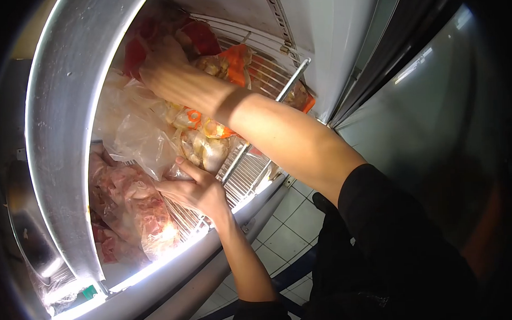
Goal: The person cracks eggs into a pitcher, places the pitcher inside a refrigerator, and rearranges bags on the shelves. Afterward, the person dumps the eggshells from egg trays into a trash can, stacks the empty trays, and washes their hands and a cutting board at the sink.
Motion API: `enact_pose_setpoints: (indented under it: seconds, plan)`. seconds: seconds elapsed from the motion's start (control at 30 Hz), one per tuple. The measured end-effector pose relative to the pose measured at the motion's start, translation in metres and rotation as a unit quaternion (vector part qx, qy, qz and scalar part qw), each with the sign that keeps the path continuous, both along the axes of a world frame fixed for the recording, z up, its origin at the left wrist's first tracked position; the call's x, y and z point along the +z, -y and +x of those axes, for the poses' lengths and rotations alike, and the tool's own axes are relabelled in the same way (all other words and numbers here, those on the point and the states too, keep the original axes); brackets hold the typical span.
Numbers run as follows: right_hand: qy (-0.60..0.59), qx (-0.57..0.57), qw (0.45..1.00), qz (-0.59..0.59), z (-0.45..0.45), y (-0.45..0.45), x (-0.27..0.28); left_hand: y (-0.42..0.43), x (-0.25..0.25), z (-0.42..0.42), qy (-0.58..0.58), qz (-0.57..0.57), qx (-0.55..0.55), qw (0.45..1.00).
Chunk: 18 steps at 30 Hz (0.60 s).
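My right hand (163,57) reaches deep into the lit fridge or freezer, against a red package (134,58). Its fingers are dim and blurred there, so their grip is not clear. Lower down, my left hand (198,190) is at the bottom corner of a large clear plastic bag (139,138), the film between its thumb and fingers. Part of its fingers is hidden. Bags of pinkish raw meat (130,198) lie just left of that hand. Beneath my right forearm are clear packs with orange print (207,145), holding pale, yellowish pieces.
Wire shelves (245,177) carry the packages. A curved metal frame edge (60,127) runs along the left, and a metal bar (292,79) juts out at the right. The open door (424,126) stands to my right, above a tiled floor (286,215).
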State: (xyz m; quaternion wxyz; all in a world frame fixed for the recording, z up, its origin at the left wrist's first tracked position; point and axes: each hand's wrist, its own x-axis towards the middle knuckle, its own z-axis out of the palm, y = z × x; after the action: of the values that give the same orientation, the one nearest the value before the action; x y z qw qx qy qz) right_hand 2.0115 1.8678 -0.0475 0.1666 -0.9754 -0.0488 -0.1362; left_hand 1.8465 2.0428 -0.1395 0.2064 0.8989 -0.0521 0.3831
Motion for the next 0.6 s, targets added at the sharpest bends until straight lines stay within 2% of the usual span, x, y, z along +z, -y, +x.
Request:
enact_pose_setpoints:
  seconds: [0.03, 0.1, 0.23, 0.27, 0.37, 0.4, 0.43, 0.5, 0.53, 0.6]
  plan:
    - [0.003, -0.002, 1.0, 0.0, -0.002, 0.0, 0.002, 0.001, 0.001, -0.002, -0.009, -0.001, 0.001, 1.0]
    - [-0.014, -0.044, 0.995, -0.091, -0.006, 0.004, 0.004, 0.005, 0.007, -0.006, -0.047, -0.019, -0.003, 0.999]
    - [-0.041, 0.003, 0.997, 0.062, 0.014, 0.041, 0.001, 0.001, 0.0, -0.004, -0.004, -0.02, -0.019, 1.0]
    - [-0.027, 0.015, 0.978, 0.208, 0.049, 0.049, -0.01, 0.002, 0.003, -0.005, -0.021, -0.03, -0.024, 0.999]
    - [-0.004, -0.097, 0.951, 0.293, 0.092, 0.069, -0.034, 0.004, 0.004, -0.009, -0.042, -0.046, -0.031, 0.998]
    - [0.065, -0.21, 0.962, 0.161, 0.091, 0.068, -0.042, 0.003, 0.003, -0.008, -0.058, -0.055, -0.03, 0.996]
    - [0.066, -0.215, 0.961, 0.163, 0.097, 0.072, -0.042, 0.004, 0.004, -0.006, -0.057, -0.052, -0.035, 0.996]
    - [-0.017, -0.165, 0.919, 0.358, 0.103, 0.083, -0.036, 0.006, 0.004, -0.008, -0.025, -0.041, -0.051, 0.998]
    - [-0.024, -0.241, 0.903, 0.354, 0.107, 0.078, -0.03, 0.005, 0.004, -0.008, -0.029, -0.024, -0.048, 0.998]
    - [0.058, -0.021, 0.952, 0.3, 0.146, 0.095, -0.041, 0.005, 0.009, -0.011, -0.084, -0.049, -0.062, 0.993]
